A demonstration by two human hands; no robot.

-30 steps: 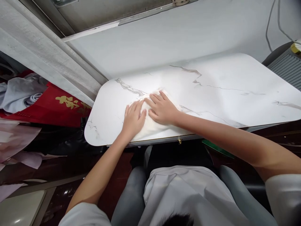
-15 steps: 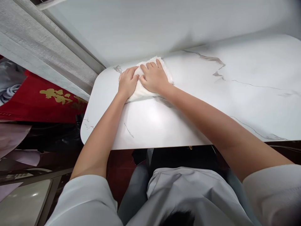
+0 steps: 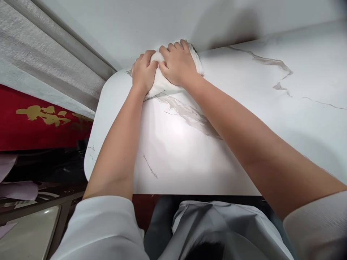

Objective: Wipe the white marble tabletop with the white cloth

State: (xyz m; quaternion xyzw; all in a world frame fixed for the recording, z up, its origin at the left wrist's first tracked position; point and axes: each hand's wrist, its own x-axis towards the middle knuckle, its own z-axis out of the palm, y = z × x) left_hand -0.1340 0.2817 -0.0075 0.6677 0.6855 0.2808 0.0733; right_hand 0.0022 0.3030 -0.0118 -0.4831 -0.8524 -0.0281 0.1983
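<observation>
A folded white cloth (image 3: 162,81) lies against the far edge of the white marbled table (image 3: 173,144), up by the wall. On its left side, my left hand (image 3: 143,70) presses down with the fingers curled over the cloth. My right hand (image 3: 179,63) grips the right part, its fingertips reaching toward the wall. The two thumbs are close together above the cloth's middle. Both palms hide much of the cloth, and its far edge looks bunched up.
Behind the table rises a pale wall (image 3: 162,21). A grey curtain-like panel (image 3: 54,54) borders the left end. Beyond the rounded table corner hangs a red cloth with gold lettering (image 3: 16,133), above dark clutter and a framed pale panel (image 3: 29,231).
Both hands have pushed the cloth farther away, up to the wall side of the table. The cloth is more bunched, and more grey veining shows in front of it.
</observation>
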